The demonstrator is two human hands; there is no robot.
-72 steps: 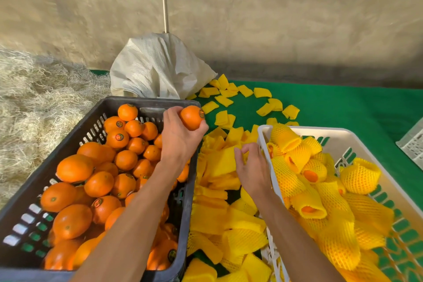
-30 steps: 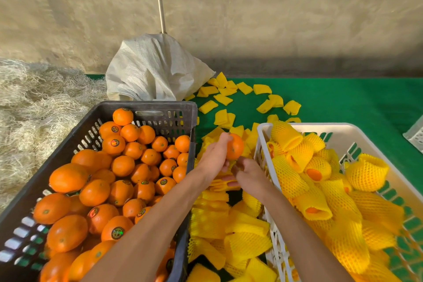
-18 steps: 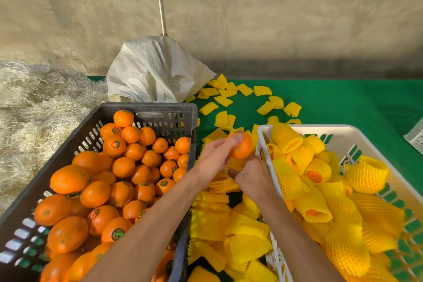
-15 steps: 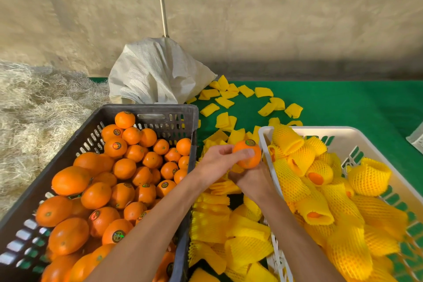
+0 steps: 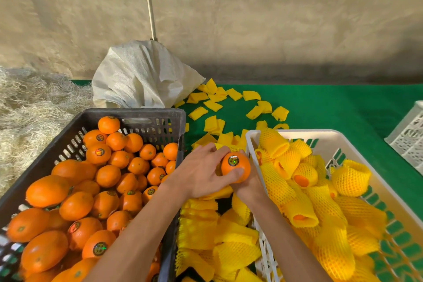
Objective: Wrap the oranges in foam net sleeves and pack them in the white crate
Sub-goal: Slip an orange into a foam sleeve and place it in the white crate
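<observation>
No readable text anywhere. Round dark stickers w/ green centre on held orange (image 5: 235, 166) and several oranges in black crate (image 5: 137, 113); print too small to read.

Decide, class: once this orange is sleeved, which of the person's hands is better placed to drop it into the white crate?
Probably the right hand. It sits under the orange, right against the white crate rim. The left hand grips the orange from the dark crate side and would have to cross over.

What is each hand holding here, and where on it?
Left hand grips a bare orange around its near side. Right hand, under it, is mostly hidden; its hold cannot be told.
</observation>
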